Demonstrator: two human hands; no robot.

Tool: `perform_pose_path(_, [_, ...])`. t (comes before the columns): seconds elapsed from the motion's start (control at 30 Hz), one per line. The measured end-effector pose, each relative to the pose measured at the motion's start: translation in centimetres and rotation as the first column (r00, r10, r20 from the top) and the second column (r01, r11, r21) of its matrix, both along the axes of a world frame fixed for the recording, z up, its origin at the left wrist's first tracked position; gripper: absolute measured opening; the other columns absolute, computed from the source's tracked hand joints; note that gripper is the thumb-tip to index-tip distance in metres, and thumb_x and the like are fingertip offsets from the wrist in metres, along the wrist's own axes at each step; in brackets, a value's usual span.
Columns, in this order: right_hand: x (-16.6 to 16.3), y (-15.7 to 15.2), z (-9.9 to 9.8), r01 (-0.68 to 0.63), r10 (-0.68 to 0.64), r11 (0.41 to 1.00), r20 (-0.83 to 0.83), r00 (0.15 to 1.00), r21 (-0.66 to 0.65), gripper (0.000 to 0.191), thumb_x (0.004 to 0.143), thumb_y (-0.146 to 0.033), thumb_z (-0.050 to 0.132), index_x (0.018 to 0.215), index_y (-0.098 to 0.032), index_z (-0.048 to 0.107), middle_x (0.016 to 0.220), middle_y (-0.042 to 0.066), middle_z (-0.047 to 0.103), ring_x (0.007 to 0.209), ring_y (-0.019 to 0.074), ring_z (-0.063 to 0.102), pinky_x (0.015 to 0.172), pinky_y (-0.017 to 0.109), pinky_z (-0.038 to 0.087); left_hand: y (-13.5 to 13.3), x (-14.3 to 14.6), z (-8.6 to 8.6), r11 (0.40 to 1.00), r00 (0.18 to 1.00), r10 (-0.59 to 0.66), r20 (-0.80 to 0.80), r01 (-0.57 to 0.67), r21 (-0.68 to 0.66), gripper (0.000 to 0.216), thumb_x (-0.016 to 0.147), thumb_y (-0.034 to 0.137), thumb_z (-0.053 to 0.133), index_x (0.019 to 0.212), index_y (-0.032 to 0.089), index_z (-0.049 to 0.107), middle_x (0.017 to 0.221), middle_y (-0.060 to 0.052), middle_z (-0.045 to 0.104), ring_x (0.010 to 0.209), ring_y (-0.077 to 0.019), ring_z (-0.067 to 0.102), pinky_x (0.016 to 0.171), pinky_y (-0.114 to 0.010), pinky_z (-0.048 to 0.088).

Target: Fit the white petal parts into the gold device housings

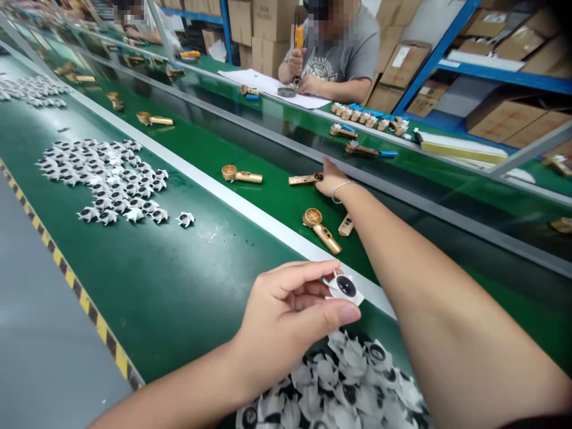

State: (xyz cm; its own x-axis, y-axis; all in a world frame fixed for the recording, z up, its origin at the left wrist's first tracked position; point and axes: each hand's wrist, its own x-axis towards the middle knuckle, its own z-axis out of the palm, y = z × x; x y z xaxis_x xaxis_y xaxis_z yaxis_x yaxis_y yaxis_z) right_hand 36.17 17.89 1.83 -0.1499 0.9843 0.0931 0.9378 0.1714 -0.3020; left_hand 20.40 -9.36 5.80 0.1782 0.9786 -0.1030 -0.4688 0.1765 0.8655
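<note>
My left hand (297, 304) pinches a white fan blade (346, 287) with a round black centre between thumb and fingers. It is just above a heap of similar fan blades (330, 387) at the bottom of the view. My right hand (333, 179), a thin bracelet at its wrist, stretches across to the belt and grips the head end of a gold handheld fan body (302, 179); its fingers are partly hidden. Nearer to me lies another gold fan body (320, 229), its round head facing up. A further gold piece (345, 225) is partly covered by my right forearm.
Loose fan blades (107, 179) lie spread on the green worktop (187, 286). More gold fan bodies (241, 174) rest along the green belt. A metal rail (250, 122) runs behind. Across it, a co-worker (344, 53) holds an orange electric screwdriver (298, 39) beside a row of fan parts.
</note>
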Motion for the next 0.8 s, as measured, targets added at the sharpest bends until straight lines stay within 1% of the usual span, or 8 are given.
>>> perform_pose_path(0.07, [-0.5,1.0,-0.1,-0.051,0.051,0.998,0.002,0.999,-0.022,0.050,0.087,-0.022,0.069,0.134,-0.011,0.058,0.133,0.018,0.063,0.118,0.0294,0.063,0.101,0.049,0.051,0.3,-0.2,0.0,1.000,0.999,0.017,0.036,-0.018,0.006,0.048,0.061,0.000,0.087,0.099,0.029,0.083,0.093,-0.001,0.078,0.077,-0.0107,0.073,0.072,-0.017,0.064])
perform_pose_path(0.17, [0.7,-2.0,1.5,-0.114,0.115,0.993,-0.008,0.993,0.031,0.057,0.084,-0.021,0.070,0.137,-0.007,0.057,0.132,0.023,0.063,0.123,0.0346,0.060,0.107,0.047,0.046,0.3,-0.3,0.1,1.000,0.998,0.014,0.066,-0.016,0.020,0.045,0.062,0.003,0.088,0.099,0.028,0.083,0.098,-0.003,0.077,0.081,-0.0121,0.073,0.074,-0.020,0.065])
perform_pose_path(0.3, [4.8,-12.0,5.9,-0.134,0.154,0.973,-0.090,0.984,0.190,0.063,0.091,-0.033,0.063,0.148,-0.012,0.047,0.134,0.016,0.063,0.120,0.0303,0.063,0.107,0.043,0.047,-0.4,0.0,0.2,1.000,0.999,-0.017,0.045,0.016,0.012,0.045,0.061,0.007,0.090,0.101,0.024,0.083,0.105,-0.006,0.076,0.081,-0.0145,0.073,0.071,-0.023,0.066])
perform_pose_path(0.37, [6.5,-17.9,7.7,-0.105,0.173,0.970,-0.320,0.931,0.219,0.058,0.087,-0.034,0.071,0.138,-0.015,0.050,0.122,0.013,0.069,0.108,0.0237,0.070,0.094,0.033,0.057,-0.9,0.1,0.2,0.999,0.999,-0.040,0.015,0.040,0.011,0.048,0.060,0.009,0.091,0.105,0.023,0.081,0.102,-0.006,0.076,0.081,-0.0154,0.073,0.071,-0.024,0.066])
perform_pose_path(0.47, [7.7,-25.3,8.7,-0.114,0.107,0.993,-0.603,0.791,0.026,0.043,0.080,-0.031,0.082,0.116,-0.023,0.060,0.112,0.007,0.075,0.094,0.0195,0.076,0.081,0.024,0.063,-1.5,0.2,0.2,0.996,0.995,-0.073,-0.071,0.076,0.043,0.053,0.056,0.010,0.094,0.106,0.021,0.078,0.096,-0.004,0.078,0.085,-0.0164,0.074,0.078,-0.024,0.065])
perform_pose_path(0.53, [7.6,-28.5,8.8,-0.177,0.073,0.979,-0.642,0.763,-0.099,0.041,0.079,-0.031,0.083,0.116,-0.028,0.065,0.112,0.006,0.077,0.090,0.0202,0.077,0.075,0.023,0.065,-1.7,0.2,0.2,0.989,0.985,-0.090,-0.147,0.106,0.101,0.048,0.055,0.011,0.095,0.099,0.018,0.078,0.091,-0.003,0.079,0.085,-0.0161,0.075,0.081,-0.023,0.065])
perform_pose_path(0.7, [7.6,-31.7,8.2,-0.187,0.079,0.974,-0.582,0.810,-0.128,0.047,0.082,-0.037,0.079,0.128,-0.039,0.067,0.123,0.002,0.074,0.096,0.0228,0.077,0.081,0.025,0.064,-2.2,0.4,-0.3,0.921,0.961,-0.015,-0.277,0.122,0.371,0.035,0.062,0.021,0.094,0.095,0.020,0.081,0.099,-0.004,0.079,0.088,-0.0161,0.074,0.083,-0.024,0.065])
perform_pose_path(0.8, [8.1,-32.6,8.1,-0.122,0.062,0.989,-0.508,0.859,-0.086,0.052,0.081,-0.039,0.080,0.131,-0.043,0.065,0.132,-0.001,0.070,0.104,0.0233,0.075,0.089,0.025,0.061,-2.4,0.4,-0.6,0.891,0.960,0.022,-0.278,0.107,0.442,0.036,0.064,0.023,0.093,0.098,0.020,0.082,0.101,-0.005,0.078,0.085,-0.0148,0.073,0.081,-0.024,0.065])
